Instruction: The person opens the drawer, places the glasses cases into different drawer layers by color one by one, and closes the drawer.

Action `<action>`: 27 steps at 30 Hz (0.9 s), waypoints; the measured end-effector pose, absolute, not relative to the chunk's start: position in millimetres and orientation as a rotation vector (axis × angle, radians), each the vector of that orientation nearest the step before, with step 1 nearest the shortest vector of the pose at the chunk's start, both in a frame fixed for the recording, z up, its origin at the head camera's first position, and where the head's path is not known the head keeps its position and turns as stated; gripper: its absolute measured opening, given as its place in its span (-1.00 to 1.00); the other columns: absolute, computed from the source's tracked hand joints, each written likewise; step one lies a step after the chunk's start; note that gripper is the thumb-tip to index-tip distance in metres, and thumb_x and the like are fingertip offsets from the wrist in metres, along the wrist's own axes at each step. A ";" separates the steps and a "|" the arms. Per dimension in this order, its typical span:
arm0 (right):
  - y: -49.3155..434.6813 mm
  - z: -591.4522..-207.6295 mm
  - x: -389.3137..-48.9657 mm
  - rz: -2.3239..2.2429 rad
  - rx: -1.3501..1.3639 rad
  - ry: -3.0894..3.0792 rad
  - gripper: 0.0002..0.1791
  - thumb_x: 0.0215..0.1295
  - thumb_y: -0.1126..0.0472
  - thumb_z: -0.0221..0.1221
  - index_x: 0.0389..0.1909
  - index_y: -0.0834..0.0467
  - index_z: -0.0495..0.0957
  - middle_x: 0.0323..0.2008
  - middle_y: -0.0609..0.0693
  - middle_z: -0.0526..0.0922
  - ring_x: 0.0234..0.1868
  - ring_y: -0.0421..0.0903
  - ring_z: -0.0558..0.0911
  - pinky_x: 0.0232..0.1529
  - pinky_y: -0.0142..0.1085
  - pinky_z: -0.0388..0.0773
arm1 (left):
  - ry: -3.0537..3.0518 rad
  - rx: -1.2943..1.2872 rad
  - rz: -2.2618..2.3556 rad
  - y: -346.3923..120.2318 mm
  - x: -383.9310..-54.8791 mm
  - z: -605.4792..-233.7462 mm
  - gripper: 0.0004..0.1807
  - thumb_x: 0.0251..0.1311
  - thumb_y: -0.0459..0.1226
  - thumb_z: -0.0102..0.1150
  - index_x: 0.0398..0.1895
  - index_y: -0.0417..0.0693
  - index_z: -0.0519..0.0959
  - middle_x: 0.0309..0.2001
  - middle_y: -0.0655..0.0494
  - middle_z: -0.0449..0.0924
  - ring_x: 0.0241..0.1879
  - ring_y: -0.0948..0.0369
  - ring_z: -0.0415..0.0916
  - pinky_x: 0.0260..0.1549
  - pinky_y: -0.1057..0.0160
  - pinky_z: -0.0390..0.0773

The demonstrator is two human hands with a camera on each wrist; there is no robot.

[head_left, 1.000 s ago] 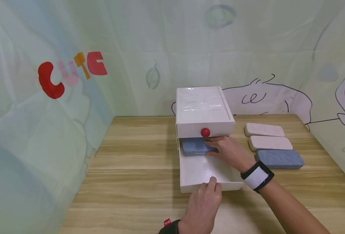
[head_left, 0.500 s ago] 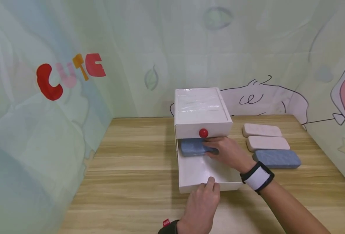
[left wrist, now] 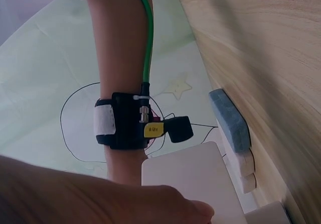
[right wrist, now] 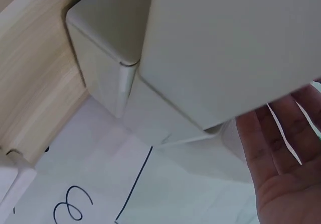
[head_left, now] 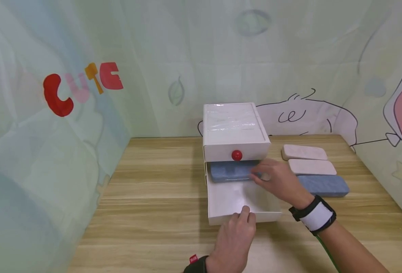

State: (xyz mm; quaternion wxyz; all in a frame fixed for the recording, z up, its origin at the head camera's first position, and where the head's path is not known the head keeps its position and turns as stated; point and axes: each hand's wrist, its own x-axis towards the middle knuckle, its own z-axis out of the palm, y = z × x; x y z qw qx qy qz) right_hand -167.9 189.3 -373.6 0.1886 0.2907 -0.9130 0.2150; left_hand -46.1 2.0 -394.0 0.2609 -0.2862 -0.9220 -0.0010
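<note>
My left hand [head_left: 234, 240] grips the front wall of the pulled-out lower drawer [head_left: 267, 217] of a small white cabinet [head_left: 233, 123]. Inside that drawer, at its back under the upper drawer front, lies a blue oblong block with rounded corners [head_left: 229, 172]. Just off the block's right end is my right hand [head_left: 280, 184], its fingertips overlapping it in the head view. The right wrist view shows that hand's fingers [right wrist: 258, 148] fairly straight beside the white cabinet walls, holding nothing. In the left wrist view, my left thumb [left wrist: 200, 211] lies against the white drawer.
Right of the cabinet, two pale pinkish blocks [head_left: 312, 167] and another blue block [head_left: 327, 185] lie in a row on the wooden table [head_left: 160, 201]. A red knob [head_left: 236, 155] sticks out from the upper drawer. Printed cloth walls [head_left: 166, 68] surround the table.
My right hand has let go of the blue block in the drawer and drawn back to the right. The block now shows almost fully. The left hand stays on the drawer front.
</note>
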 end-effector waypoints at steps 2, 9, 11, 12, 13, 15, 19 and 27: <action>196.5 -375.0 -166.2 0.621 0.812 -2.530 -0.85 0.11 0.28 0.48 -0.26 0.15 0.80 -0.33 -0.04 0.80 -0.28 -0.11 0.72 -0.30 -0.23 0.68 | -2.499 -0.774 -0.004 2.0 -46.3 -393.5 -0.71 -0.17 -0.35 0.57 -0.38 0.00 0.64 -0.38 0.20 0.44 -0.55 0.33 0.47 -0.68 0.48 0.46; 226.9 -383.5 -164.1 0.657 0.843 -2.330 -0.81 -0.02 0.41 0.50 -0.37 0.14 0.78 -0.40 -0.09 0.78 -0.30 -0.17 0.68 -0.26 -0.38 0.61 | -2.526 -0.794 -0.035 1.9 -46.7 -394.5 -0.74 -0.15 -0.38 0.57 -0.40 -0.03 0.64 -0.39 0.19 0.45 -0.55 0.32 0.48 -0.67 0.47 0.47; 236.6 -385.5 -163.7 0.650 0.854 -2.301 -0.80 -0.04 0.42 0.49 -0.37 0.13 0.77 -0.40 -0.09 0.78 -0.30 -0.17 0.67 -0.25 -0.43 0.56 | -2.513 -0.787 -0.037 2.0 -46.7 -394.3 -0.72 -0.17 -0.39 0.57 -0.41 -0.03 0.64 -0.39 0.19 0.45 -0.56 0.33 0.47 -0.67 0.48 0.46; 241.4 -386.5 -163.3 0.644 0.859 -2.291 -0.80 -0.04 0.43 0.48 -0.37 0.14 0.77 -0.40 -0.09 0.78 -0.30 -0.17 0.66 -0.24 -0.44 0.54 | -2.508 -0.784 -0.041 2.2 -46.7 -394.5 -0.72 -0.19 -0.39 0.57 -0.42 -0.02 0.63 -0.39 0.20 0.44 -0.56 0.33 0.46 -0.67 0.49 0.45; 246.2 -387.7 -162.8 0.634 0.854 -2.290 -0.80 -0.03 0.42 0.48 -0.37 0.13 0.77 -0.40 -0.09 0.78 -0.29 -0.18 0.65 -0.24 -0.46 0.52 | -2.505 -0.781 -0.046 2.4 -46.7 -394.6 -0.71 -0.20 -0.40 0.58 -0.43 -0.02 0.63 -0.39 0.20 0.44 -0.57 0.33 0.45 -0.68 0.49 0.43; 256.2 -390.7 -161.9 0.614 0.840 -2.303 -0.79 -0.03 0.42 0.48 -0.35 0.12 0.77 -0.39 -0.10 0.78 -0.27 -0.17 0.64 -0.23 -0.46 0.51 | -2.504 -0.781 -0.054 2.0 -46.5 -394.0 -0.69 -0.23 -0.41 0.58 -0.43 -0.03 0.62 -0.39 0.20 0.44 -0.57 0.33 0.45 -0.68 0.49 0.43; 277.6 -398.8 -159.8 0.588 0.786 -2.362 -0.73 -0.07 0.43 0.49 -0.31 0.11 0.78 -0.35 -0.09 0.77 -0.21 -0.14 0.64 -0.15 -0.52 0.49 | -2.518 -0.806 -0.063 1.1 -46.6 -393.9 -0.67 -0.27 -0.41 0.58 -0.41 -0.05 0.62 -0.40 0.18 0.43 -0.55 0.32 0.48 -0.65 0.46 0.47; 320.1 -410.2 -150.1 0.514 0.626 -2.551 -0.63 0.02 0.31 0.49 -0.08 0.17 0.75 -0.13 0.09 0.74 -0.03 0.06 0.61 -0.07 -0.15 0.51 | -2.520 -0.822 -0.060 0.4 -47.1 -393.6 -0.67 -0.26 -0.39 0.58 -0.38 -0.06 0.64 -0.39 0.18 0.44 -0.53 0.32 0.49 -0.64 0.47 0.49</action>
